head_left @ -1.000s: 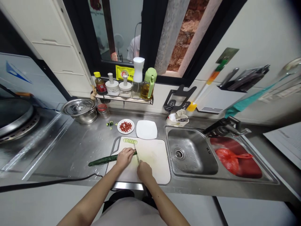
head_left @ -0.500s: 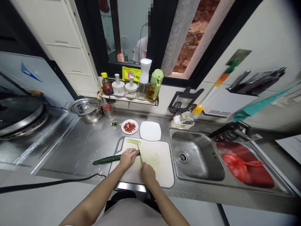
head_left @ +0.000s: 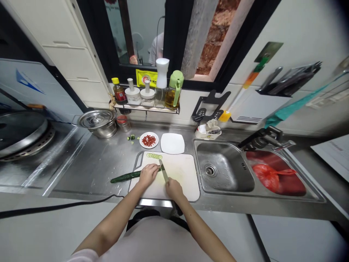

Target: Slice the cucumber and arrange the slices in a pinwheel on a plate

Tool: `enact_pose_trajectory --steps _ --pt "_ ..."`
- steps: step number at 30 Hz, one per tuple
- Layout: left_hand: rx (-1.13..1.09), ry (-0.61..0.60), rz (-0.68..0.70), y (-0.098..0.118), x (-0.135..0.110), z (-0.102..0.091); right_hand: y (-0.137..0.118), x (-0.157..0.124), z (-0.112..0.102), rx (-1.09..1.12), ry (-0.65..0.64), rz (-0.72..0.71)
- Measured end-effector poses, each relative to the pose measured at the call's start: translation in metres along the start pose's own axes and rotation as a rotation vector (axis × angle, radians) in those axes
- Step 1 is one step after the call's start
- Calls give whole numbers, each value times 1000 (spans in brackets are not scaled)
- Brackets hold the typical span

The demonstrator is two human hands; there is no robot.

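Observation:
On the white cutting board (head_left: 188, 182) my left hand (head_left: 148, 174) grips a long dark green cucumber (head_left: 124, 177), whose far end sticks out past the board's left edge. My right hand (head_left: 173, 188) is closed around the handle of a knife (head_left: 164, 171). Its blade lies close beside the cucumber's cut end, tip pointing away from me. A short row of pale cucumber slices (head_left: 154, 156) rests near the board's back edge, just beyond the knife tip. My fingers hide part of the cucumber and the knife handle.
Behind the board stand a plate of chopped red pieces (head_left: 149, 140) and a white square plate (head_left: 172, 143). Cucumber scraps (head_left: 132, 138) lie left of them. To the right is a steel sink (head_left: 226, 167); a lidded pot (head_left: 99, 123) stands at the back left.
The knife blade has tilted, its tip swinging left and away from the cucumber's end. Both hands stay at the cucumber and knife. My view has shifted slightly.

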State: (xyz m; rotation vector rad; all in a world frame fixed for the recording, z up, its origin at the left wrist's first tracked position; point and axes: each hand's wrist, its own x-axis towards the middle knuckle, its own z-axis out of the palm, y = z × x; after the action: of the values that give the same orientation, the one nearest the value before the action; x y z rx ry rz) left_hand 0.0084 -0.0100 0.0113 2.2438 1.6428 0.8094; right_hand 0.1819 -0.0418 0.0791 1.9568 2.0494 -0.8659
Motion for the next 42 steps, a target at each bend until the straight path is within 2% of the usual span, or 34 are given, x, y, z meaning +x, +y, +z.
enact_pose_trajectory --steps 7,13,22,27,33,38,42 --pt "-17 -15 -23 5 -2 -6 18 -11 -11 -139 40 49" --pt "-7 14 -35 7 -9 -6 38 -15 -22 -251 179 92" --pt "-29 84 -99 9 -16 -7 46 -18 -12 -266 254 64" --pt "-79 130 -158 17 0 -15 48 -22 -12 -275 288 -3" --pt "-72 -32 -84 33 27 -22 47 -28 -18 -283 283 -35" --pt "-85 -124 -105 44 28 -17 50 -35 -20 -304 282 -26" --pt "-116 -195 -133 50 27 -12 60 -37 -13 -329 318 -35"
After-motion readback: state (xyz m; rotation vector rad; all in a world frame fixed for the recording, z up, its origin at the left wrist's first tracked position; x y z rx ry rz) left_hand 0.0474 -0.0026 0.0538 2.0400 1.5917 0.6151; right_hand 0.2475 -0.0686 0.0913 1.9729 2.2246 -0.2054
